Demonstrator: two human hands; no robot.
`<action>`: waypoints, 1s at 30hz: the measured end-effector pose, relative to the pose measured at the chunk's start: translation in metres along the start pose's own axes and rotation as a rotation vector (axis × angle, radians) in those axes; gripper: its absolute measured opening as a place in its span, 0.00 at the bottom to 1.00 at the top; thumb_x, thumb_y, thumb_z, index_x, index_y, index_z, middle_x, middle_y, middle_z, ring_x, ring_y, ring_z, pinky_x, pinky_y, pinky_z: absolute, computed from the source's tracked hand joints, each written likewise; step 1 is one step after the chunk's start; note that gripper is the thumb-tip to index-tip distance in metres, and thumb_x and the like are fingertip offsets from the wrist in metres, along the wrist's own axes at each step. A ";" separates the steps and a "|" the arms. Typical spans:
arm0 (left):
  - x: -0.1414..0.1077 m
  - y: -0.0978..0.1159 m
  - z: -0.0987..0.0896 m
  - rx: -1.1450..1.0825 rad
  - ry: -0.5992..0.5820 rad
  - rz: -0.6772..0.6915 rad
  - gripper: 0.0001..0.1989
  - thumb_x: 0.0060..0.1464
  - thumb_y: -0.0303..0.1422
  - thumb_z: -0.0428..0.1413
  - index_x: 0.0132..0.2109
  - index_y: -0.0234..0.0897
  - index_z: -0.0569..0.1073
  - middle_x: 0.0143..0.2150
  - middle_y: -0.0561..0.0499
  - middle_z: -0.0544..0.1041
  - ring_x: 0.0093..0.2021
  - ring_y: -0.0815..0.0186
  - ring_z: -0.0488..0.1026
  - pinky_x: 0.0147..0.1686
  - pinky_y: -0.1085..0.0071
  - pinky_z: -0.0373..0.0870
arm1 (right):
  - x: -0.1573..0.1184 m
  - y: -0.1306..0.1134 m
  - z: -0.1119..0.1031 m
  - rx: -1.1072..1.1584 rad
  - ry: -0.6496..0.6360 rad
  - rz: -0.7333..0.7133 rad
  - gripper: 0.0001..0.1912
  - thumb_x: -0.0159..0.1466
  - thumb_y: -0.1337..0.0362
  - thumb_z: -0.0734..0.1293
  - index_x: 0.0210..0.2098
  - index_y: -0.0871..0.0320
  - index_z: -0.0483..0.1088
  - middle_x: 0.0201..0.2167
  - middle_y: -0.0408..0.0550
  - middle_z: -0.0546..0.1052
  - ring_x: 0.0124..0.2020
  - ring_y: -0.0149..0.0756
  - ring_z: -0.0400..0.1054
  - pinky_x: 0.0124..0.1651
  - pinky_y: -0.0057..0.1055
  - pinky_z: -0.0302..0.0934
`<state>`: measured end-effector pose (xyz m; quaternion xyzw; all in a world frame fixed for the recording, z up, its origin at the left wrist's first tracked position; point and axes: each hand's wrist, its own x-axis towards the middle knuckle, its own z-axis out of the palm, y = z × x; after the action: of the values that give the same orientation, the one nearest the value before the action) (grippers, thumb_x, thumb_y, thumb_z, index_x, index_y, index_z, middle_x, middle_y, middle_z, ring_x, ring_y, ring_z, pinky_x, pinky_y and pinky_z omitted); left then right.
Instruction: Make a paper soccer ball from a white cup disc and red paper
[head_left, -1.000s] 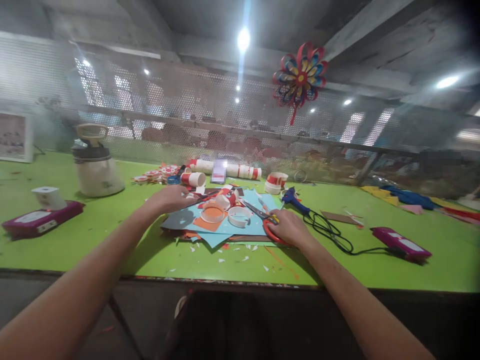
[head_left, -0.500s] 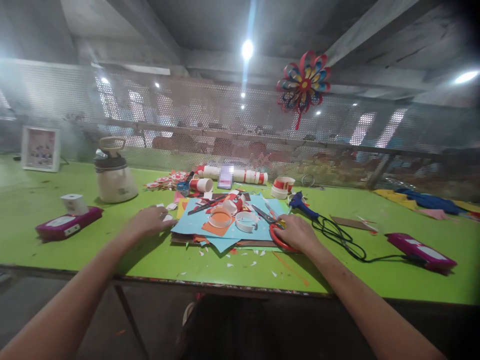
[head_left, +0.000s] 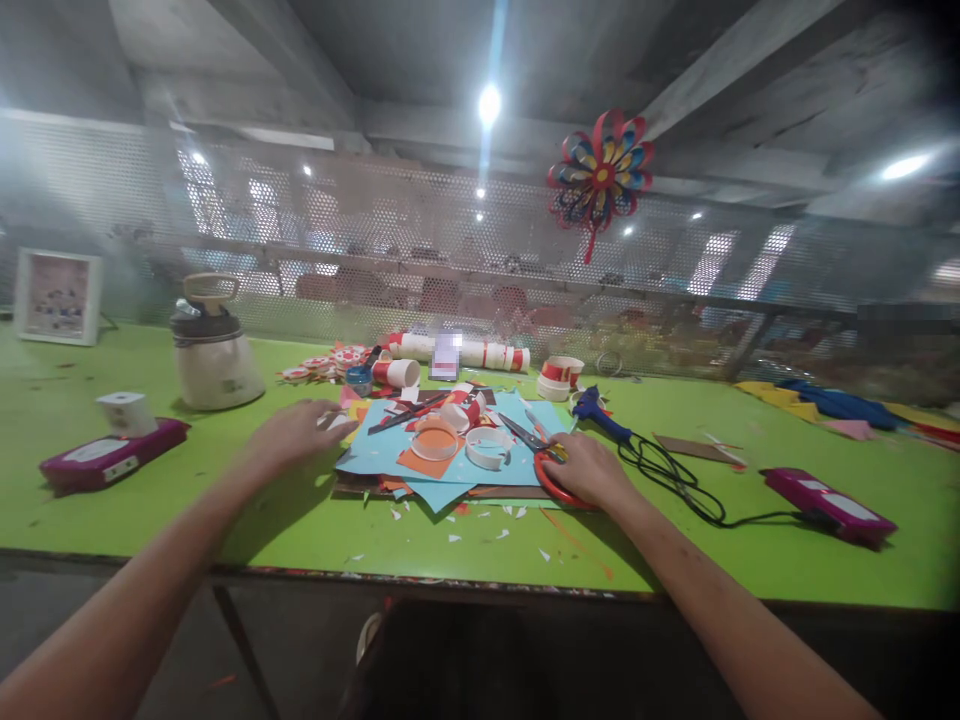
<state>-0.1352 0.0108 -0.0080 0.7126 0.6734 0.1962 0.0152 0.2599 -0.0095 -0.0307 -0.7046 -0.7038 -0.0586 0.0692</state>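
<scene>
My right hand [head_left: 589, 468] is closed round the red handles of a pair of scissors [head_left: 555, 480]. Their blades point away and left over light blue paper [head_left: 375, 450]. At the left edge of the paper stack is my left hand [head_left: 300, 430], thumb and fingers apart, with bits of white paper [head_left: 324, 420] showing by its fingers. Whether it pinches any is hard to see. On the blue paper lie an orange piece of paper [head_left: 412, 462], two cut cup rings [head_left: 487, 450], a red-and-white cup piece [head_left: 469, 405] and another dark-bladed tool [head_left: 397, 415].
A blue glue gun [head_left: 600, 408] with a black cable connects to a purple power strip [head_left: 829, 505] at right. Another power strip [head_left: 112, 455], a beige jug [head_left: 217, 355] and a picture frame [head_left: 58, 295] stand left. Paper cups [head_left: 559, 375] and a phone [head_left: 445, 358] are behind.
My left hand has shifted slightly right over the white paper scraps, covering most of them. My right hand stays on the scissors. The view has turned a little to the right.
</scene>
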 end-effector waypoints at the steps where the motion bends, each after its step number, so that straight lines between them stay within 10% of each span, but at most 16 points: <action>1: 0.002 0.007 0.000 0.024 -0.027 0.018 0.31 0.52 0.52 0.47 0.52 0.32 0.74 0.54 0.34 0.75 0.50 0.45 0.72 0.46 0.58 0.66 | 0.000 0.000 0.000 0.001 0.002 -0.001 0.16 0.67 0.57 0.64 0.51 0.59 0.68 0.48 0.51 0.73 0.46 0.41 0.70 0.48 0.44 0.66; 10: 0.013 0.032 -0.001 0.220 -0.175 0.045 0.23 0.48 0.48 0.49 0.39 0.36 0.78 0.42 0.35 0.79 0.41 0.44 0.75 0.34 0.60 0.67 | -0.002 -0.002 0.000 0.006 0.076 -0.026 0.19 0.65 0.53 0.62 0.47 0.57 0.73 0.41 0.55 0.77 0.42 0.47 0.71 0.42 0.39 0.62; 30: -0.013 0.082 0.011 0.224 -0.053 0.393 0.20 0.59 0.45 0.45 0.44 0.36 0.73 0.44 0.40 0.74 0.42 0.52 0.73 0.39 0.61 0.66 | 0.000 -0.011 0.000 0.186 0.272 -0.268 0.16 0.66 0.57 0.62 0.45 0.62 0.74 0.38 0.56 0.74 0.44 0.45 0.66 0.48 0.37 0.60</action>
<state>-0.0539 -0.0064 0.0024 0.8322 0.5387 0.1006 -0.0847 0.2494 -0.0099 -0.0303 -0.5808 -0.7777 -0.0968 0.2200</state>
